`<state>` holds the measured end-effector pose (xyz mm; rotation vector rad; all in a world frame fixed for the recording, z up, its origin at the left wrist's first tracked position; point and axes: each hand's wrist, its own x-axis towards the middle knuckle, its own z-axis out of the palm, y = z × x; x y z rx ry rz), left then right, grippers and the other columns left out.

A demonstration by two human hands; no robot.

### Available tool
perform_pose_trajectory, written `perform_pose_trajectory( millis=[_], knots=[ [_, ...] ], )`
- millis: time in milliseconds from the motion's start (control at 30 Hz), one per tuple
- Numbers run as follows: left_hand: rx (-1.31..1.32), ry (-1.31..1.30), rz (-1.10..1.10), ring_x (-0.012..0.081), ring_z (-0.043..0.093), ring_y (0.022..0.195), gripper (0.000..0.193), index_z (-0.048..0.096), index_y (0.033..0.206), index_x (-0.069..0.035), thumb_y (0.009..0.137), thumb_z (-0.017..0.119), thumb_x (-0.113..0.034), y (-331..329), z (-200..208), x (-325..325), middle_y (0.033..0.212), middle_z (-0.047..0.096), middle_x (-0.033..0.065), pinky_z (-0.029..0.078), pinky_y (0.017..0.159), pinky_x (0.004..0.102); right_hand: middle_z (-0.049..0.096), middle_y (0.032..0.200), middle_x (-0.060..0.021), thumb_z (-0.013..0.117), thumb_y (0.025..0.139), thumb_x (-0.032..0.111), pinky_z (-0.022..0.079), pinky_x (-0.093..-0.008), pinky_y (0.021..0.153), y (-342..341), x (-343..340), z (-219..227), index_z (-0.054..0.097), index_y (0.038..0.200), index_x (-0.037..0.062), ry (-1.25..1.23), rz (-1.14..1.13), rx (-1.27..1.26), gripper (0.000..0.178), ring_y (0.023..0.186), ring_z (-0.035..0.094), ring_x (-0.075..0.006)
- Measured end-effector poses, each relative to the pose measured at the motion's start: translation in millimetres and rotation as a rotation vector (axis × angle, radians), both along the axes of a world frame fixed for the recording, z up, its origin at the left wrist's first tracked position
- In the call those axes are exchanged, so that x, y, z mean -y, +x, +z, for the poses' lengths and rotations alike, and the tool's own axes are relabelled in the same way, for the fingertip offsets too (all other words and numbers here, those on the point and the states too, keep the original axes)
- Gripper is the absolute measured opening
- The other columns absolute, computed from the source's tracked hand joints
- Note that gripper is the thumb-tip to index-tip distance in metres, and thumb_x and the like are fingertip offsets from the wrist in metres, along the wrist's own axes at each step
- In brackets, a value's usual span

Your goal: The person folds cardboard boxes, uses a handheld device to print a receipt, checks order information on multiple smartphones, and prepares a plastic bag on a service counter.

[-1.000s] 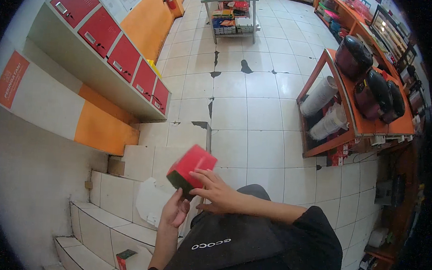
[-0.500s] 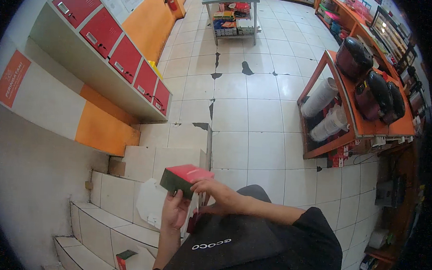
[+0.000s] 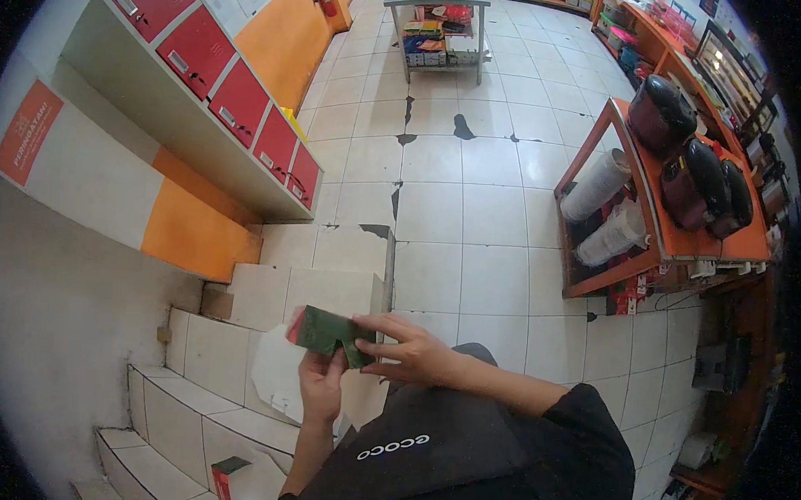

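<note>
A small cardboard box (image 3: 325, 329), green on the side facing up and red at its left edge, is held in front of my body. My left hand (image 3: 320, 391) grips its near edge from below, thumb against the green side. On the right, my right hand (image 3: 414, 351) has its fingers on a green flap that stands partly apart from the box. Beneath my hands, white cut-out card sheets (image 3: 272, 374) lie on the tiled ledge. Another red and green card piece (image 3: 230, 479) rests at the lower left, beside a white sheet.
Tiled steps (image 3: 165, 418) drop away at the left. Red lockers (image 3: 195, 52) stand on the left wall. An orange table (image 3: 748, 238) with several dark rice cookers is at the right; plastic-wrapped rolls (image 3: 595, 185) sit under it. A metal table (image 3: 438, 1) stands far ahead.
The box has been turned so its green side faces up instead of the red one. My right hand has shifted onto the green flap.
</note>
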<state>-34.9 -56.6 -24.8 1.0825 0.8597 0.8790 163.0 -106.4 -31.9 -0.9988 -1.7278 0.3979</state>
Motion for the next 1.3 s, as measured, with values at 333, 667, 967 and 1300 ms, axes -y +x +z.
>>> perform_pose_trajectory(
  millis=[333, 667, 967, 1300],
  knots=[
    [-0.050, 0.021, -0.168, 0.0187, 0.066, 0.106, 0.027, 0.056, 0.128, 0.004, 0.102, 0.053, -0.002, -1.5, 13.3, -0.9, 0.115, 0.068, 0.0118, 0.054, 0.095, 0.0321, 0.059, 0.134, -0.0178, 0.085, 0.077, 0.008, 0.050, -0.0441, 0.101, -8.7, -1.5, 15.5, 0.061, 0.130, 0.0075, -0.270, -0.181, -0.269, 0.058, 0.123, 0.059, -0.0348],
    [-0.256, 0.411, 0.272, 0.0202, 0.062, 0.117, 0.038, 0.052, 0.138, -0.001, 0.101, 0.057, -0.008, -65.5, 54.0, -49.4, 0.124, 0.065, 0.0133, 0.048, 0.101, 0.0340, 0.067, 0.119, -0.0104, 0.068, 0.097, 0.023, 0.053, -0.0326, 0.090, 79.4, 2.4, 14.6, 0.057, 0.132, -0.0004, -0.476, -0.164, -0.845, 0.044, 0.106, 0.064, -0.0171],
    [-0.032, 0.307, -0.158, 0.0234, 0.053, 0.129, 0.086, 0.025, 0.157, -0.007, 0.088, 0.076, -0.016, -41.1, 33.9, -31.7, 0.146, 0.049, 0.0117, 0.046, 0.105, 0.0390, 0.067, 0.117, -0.0091, 0.069, 0.094, 0.041, 0.052, -0.0315, 0.088, 56.4, 4.9, 1.7, 0.057, 0.131, 0.0042, -0.626, -0.072, -1.046, 0.053, 0.102, 0.065, -0.0150],
    [0.155, 0.025, -0.058, 0.0219, 0.052, 0.128, 0.089, 0.027, 0.153, -0.008, 0.082, 0.081, -0.014, -48.2, 26.3, -29.7, 0.139, 0.053, 0.0093, 0.047, 0.104, 0.0375, 0.057, 0.129, -0.0111, 0.069, 0.095, 0.032, 0.052, -0.0299, 0.085, 57.3, 2.2, 2.7, 0.059, 0.129, 0.0058, -0.558, 0.131, -1.064, 0.044, 0.102, 0.063, -0.0153]
  ],
)
